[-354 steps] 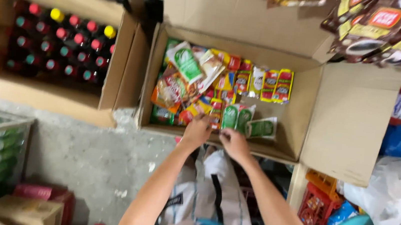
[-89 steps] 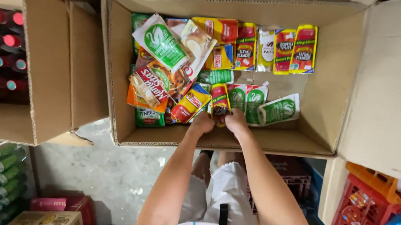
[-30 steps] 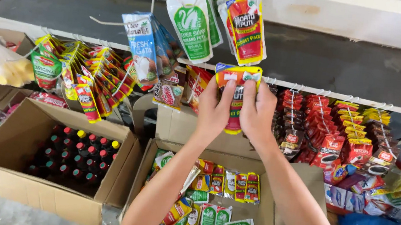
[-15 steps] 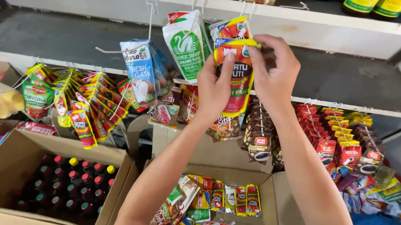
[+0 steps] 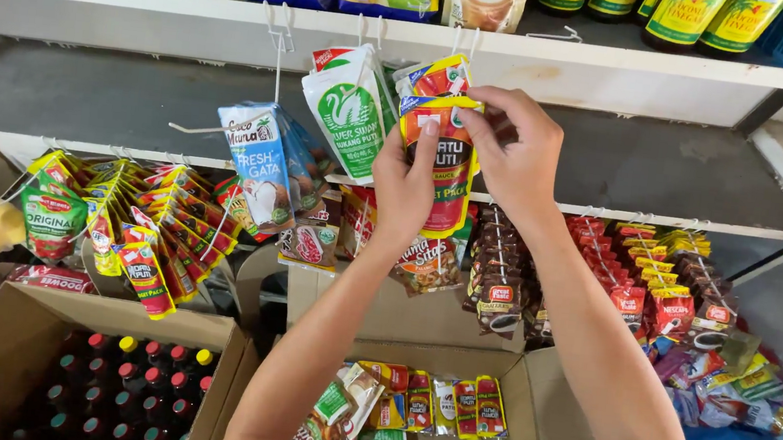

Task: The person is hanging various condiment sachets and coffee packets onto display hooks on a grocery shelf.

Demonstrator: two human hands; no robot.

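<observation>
Both hands up from cardboard box [image 5: 530, 383] to hook rail since three seconds back. Left hand [image 5: 405, 187] pinches orange sauce pouch [image 5: 439, 162] at side; right hand [image 5: 517, 156] grips pouch top near wire hook [image 5: 466, 40]. Pouch now level with hanging green-white pouch [image 5: 350, 112], hanging looks nearly done.

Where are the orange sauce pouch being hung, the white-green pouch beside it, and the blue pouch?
orange sauce pouch [image 5: 449, 173], head view, front panel between the hands
white-green pouch [image 5: 349, 117], head view, green emblem
blue pouch [image 5: 256, 160], head view, front face
</observation>
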